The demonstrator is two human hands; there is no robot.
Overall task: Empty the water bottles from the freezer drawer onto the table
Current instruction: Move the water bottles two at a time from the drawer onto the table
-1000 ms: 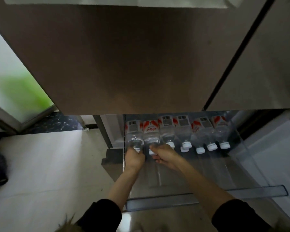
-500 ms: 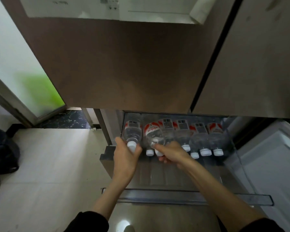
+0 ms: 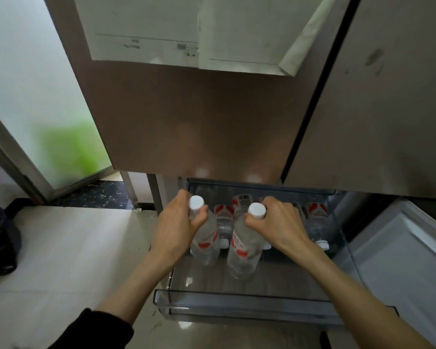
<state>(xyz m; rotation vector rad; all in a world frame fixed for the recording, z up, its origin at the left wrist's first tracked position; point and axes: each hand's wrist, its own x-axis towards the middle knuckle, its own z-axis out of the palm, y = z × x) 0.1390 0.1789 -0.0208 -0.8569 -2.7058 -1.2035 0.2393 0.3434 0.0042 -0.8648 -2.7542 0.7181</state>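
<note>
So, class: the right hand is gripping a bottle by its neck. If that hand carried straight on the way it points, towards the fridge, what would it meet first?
Probably the bottles still lying in the drawer just beyond the right hand, such as the red-labelled one. Depth is hard to judge in this view.

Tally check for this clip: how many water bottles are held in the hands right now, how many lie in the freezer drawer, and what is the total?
Bottles held: 2, one in the left hand, one in the right hand
Bottles lying in the freezer drawer: 4, one mostly hidden behind the right hand
Total: 6
</note>
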